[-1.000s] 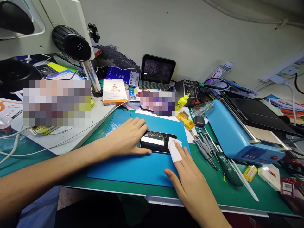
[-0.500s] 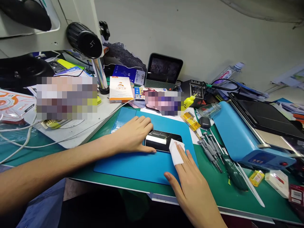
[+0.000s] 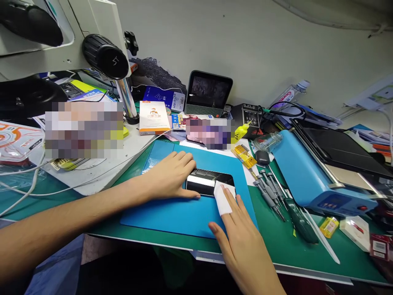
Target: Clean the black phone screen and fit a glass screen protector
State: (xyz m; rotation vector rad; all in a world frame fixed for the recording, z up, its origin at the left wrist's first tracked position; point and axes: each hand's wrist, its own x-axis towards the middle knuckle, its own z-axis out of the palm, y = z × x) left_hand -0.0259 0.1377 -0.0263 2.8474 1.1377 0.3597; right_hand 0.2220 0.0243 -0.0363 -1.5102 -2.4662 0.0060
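A black smartphone [image 3: 201, 185] lies face up on a blue work mat [image 3: 172, 221], a bright reflection across its glossy screen. My left hand [image 3: 175, 176] grips the left end of the phone, thumb along the near edge and fingers over the far side. Under the outstretched fingers of my right hand [image 3: 241, 241] is a folded white wipe [image 3: 222, 200], pressed onto the right part of the screen. The right thumb stands apart from the wipe, above the mat.
Screwdrivers [image 3: 270, 192], a green-handled tool [image 3: 302, 223] and a blue machine [image 3: 294, 172] occupy the right side. A microscope stand [image 3: 125, 98] rises at left, cables around its base. Boxes, a propped screen [image 3: 209, 92] and a yellow bottle [image 3: 241, 132] line the back.
My right hand has slid the wipe slightly left across the phone's screen. My left hand stays at the phone's left end. The view has shifted a little.
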